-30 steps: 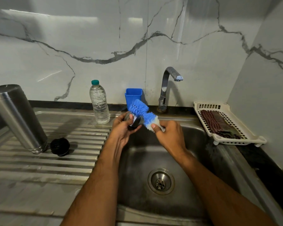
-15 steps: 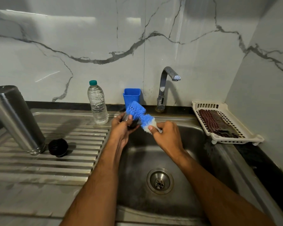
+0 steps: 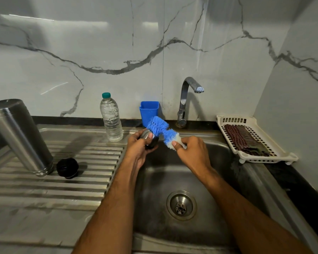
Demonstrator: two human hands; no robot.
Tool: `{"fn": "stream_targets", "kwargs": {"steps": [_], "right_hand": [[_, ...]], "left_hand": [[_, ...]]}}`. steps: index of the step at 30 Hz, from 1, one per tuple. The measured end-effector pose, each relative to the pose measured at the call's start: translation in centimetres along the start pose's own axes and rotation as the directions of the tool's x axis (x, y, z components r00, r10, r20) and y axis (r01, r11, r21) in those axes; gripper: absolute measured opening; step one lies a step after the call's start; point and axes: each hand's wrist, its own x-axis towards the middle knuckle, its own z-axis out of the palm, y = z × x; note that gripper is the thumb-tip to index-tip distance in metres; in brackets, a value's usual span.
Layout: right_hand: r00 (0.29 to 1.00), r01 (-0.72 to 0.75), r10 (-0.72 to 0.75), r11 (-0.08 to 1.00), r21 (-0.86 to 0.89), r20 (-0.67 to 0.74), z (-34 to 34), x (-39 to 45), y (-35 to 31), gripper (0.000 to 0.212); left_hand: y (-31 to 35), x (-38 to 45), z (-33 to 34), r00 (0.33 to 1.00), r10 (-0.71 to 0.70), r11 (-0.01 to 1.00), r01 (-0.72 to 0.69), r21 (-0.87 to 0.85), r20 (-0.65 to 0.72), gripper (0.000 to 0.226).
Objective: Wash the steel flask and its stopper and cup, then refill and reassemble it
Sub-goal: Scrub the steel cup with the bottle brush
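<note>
Scrubbing step — left hand grips steel cup over sink, right hand grips blue brush, bristles at cup. Flask & stopper on drainboard. Next, prob. — rinse cup under tap.

Sink basin lies open below; water bottle, blue holder and tap apparently crowd the back.

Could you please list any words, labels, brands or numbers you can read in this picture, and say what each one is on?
None can be read.
The water bottle shows no label.
The steel flask, black stopper, blue holder, brush and white basket show no print.
The cup in the left hand is mostly hidden.
</note>
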Motion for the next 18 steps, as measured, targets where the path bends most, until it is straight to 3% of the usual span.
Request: {"fn": "stream_targets", "kwargs": {"steps": [7,13,18], "right_hand": [[0.997,0.040,-0.022,0.965,-0.259,0.071,-4.6,0.8,-3.5,0.029],[0.983,0.181,-0.145,0.837,-0.516,0.110,-9.2,2.5,-10.4,0.017],[0.971,0.226,-0.218,0.720,-0.656,0.095,-11.5,5.0,-15.8,0.023]], "left_hand": [[0.3,-0.4,0.3,0.996,0.007,0.999,-0.010,-0.040,-0.084,0.026],[0.2,0.1,0.0,0.985,0.038,0.999,-0.039,-0.002,-0.166,0.034],[0.3,-0.1,-0.2,0.985,0.069,0.998,-0.070,0.000,-0.160,0.035]]}}
